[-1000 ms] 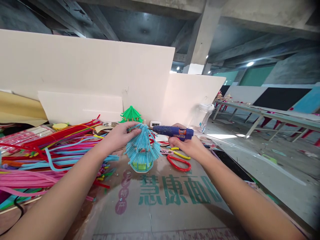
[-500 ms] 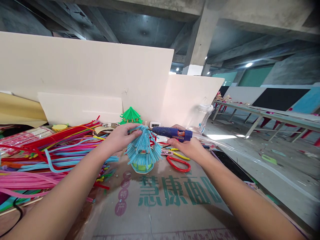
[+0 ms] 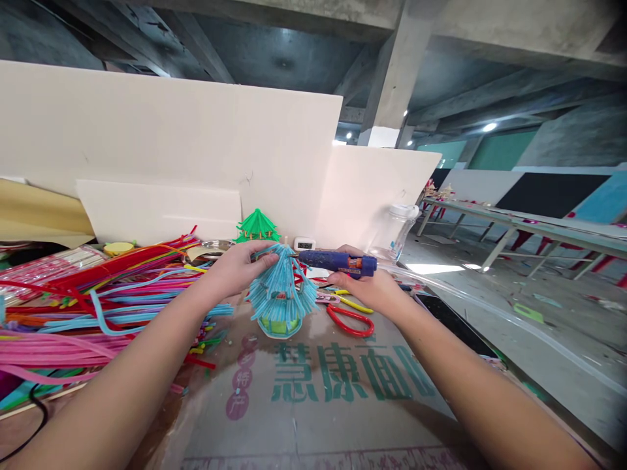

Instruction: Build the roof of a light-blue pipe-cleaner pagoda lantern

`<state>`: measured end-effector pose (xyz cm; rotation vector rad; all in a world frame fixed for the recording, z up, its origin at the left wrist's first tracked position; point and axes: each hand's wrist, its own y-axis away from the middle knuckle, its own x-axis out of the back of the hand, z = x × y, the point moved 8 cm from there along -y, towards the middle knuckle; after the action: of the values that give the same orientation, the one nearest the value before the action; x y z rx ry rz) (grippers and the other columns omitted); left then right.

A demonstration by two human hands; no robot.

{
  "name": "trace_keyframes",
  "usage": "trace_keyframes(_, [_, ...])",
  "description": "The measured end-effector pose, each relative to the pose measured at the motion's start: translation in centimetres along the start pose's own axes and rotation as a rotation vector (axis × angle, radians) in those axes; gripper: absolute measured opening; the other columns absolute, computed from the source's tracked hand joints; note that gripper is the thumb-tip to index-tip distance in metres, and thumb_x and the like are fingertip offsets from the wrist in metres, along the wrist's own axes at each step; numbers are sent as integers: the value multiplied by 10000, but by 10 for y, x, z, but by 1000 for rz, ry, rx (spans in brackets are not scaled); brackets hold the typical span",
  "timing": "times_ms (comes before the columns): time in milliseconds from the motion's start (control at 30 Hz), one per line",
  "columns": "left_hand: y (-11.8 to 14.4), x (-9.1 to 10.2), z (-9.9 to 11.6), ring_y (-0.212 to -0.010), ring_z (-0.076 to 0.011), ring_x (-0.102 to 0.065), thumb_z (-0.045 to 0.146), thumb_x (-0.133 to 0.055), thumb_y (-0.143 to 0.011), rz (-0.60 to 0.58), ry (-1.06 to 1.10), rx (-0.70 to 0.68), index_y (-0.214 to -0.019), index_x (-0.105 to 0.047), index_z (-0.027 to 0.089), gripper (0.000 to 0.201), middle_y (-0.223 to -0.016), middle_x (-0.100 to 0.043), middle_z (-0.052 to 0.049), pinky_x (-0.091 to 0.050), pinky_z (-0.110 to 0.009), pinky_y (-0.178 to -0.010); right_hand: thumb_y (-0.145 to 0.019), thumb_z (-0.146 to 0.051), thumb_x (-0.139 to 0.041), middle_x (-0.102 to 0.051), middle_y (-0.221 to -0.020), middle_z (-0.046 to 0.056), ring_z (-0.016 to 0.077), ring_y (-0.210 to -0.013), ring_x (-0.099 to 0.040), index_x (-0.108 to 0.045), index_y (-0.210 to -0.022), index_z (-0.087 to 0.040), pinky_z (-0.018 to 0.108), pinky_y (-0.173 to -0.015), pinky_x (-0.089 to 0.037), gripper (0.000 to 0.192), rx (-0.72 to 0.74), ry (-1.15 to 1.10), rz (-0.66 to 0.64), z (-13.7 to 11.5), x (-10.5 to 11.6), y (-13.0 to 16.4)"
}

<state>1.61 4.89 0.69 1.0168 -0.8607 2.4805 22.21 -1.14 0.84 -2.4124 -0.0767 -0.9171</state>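
A small blue pagoda model (image 3: 283,290), its tiered roofs made of pipe cleaners, stands upright on the table. My left hand (image 3: 242,269) grips its upper roof from the left, thumb in front and the other fingers partly hidden behind. In my right hand (image 3: 367,287) is a dark blue hot glue gun (image 3: 337,262), held level and pointing left. The gun's nozzle is at the right side of the roof's top; whether it touches I cannot tell. Behind the model stands a green pagoda model (image 3: 257,225).
Piles of coloured pipe cleaners (image 3: 98,313) cover the left side. Red-handled scissors (image 3: 350,322) lie right of the model. A clear plastic jar (image 3: 394,232), a small white digital meter (image 3: 304,243) and a black phone-like slab (image 3: 455,326) sit farther off. White boards (image 3: 171,143) stand behind.
The glue gun's nozzle has shifted very slightly down along the roof's top. My left hand stays on the model, and the view has barely moved.
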Motion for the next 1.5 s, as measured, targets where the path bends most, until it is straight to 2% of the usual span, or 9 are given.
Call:
trace_keyframes(233, [0, -1, -1, -993, -269, -654, 572, -452, -911, -3, 10, -16, -1216, -674, 188, 538, -1134, -733, -40, -471, -337, -878, -839, -422, -664, -653, -827, -8, 165, -758, -602, -623, -1006, -206, 268, -690, -465, 276, 28, -20, -13, -4, 1, -1])
trace_keyframes(667, [-1, -1, -3, -1075, -286, -643, 580, -463, -904, -7, 30, -14, -1248, -663, 197, 552, -1209, -711, -47, -473, -343, -899, -834, -473, -680, -711, -1066, 53, 241, -974, -664, -599, -1236, -232, 380, -868, -518, 476, -38, -54, -89, 6, -2, 0])
trace_keyframes(800, [-1, -1, -4, -1076, -286, -642, 581, -458, -905, -1, 14, -21, -1243, -664, 190, 557, -1208, -711, -53, -472, -344, -907, -830, -449, -695, -703, -1150, 56, 237, -1031, -667, -600, -1237, -239, 393, -929, -514, 468, -10, -62, -99, 6, -2, 0])
trace_keyframes(1000, [-1, -1, -6, -1047, -282, -649, 606, -457, -894, -4, 18, 7, -1244, -656, 198, 574, -1183, -719, -43, -476, -353, -920, -825, -428, -701, -739, -1045, 44, 234, -997, -690, -651, -1096, -223, 396, -931, -532, 344, -9, -85, -117, 7, -3, 3])
trace_keyframes(1200, [0, 0, -3, -1051, -282, -647, 595, -447, -903, -3, 13, -6, -1244, -659, 189, 571, -1182, -720, -47, -469, -350, -925, -783, -427, -742, -749, -1014, 10, 241, -947, -703, -643, -1109, -257, 383, -862, -564, 382, -89, -90, -134, 17, -2, 6])
trace_keyframes(1367, [0, 0, -4, -1039, -272, -649, 588, -453, -905, 0, 3, -6, -1240, -664, 210, 547, -1161, -729, -25, -475, -330, -898, -774, -447, -743, -751, -884, 11, 257, -848, -706, -670, -1032, -267, 392, -816, -567, 323, -71, -3, -151, 15, 1, 6])
trace_keyframes(1500, [-1, 1, -4, -1040, -260, -648, 590, -470, -904, 18, 6, -28, -1241, -669, 224, 536, -1164, -726, -11, -473, -302, -880, -759, -472, -737, -749, -895, 24, 274, -842, -698, -695, -939, -262, 422, -801, -562, 279, -86, 54, -146, 15, 2, 6])
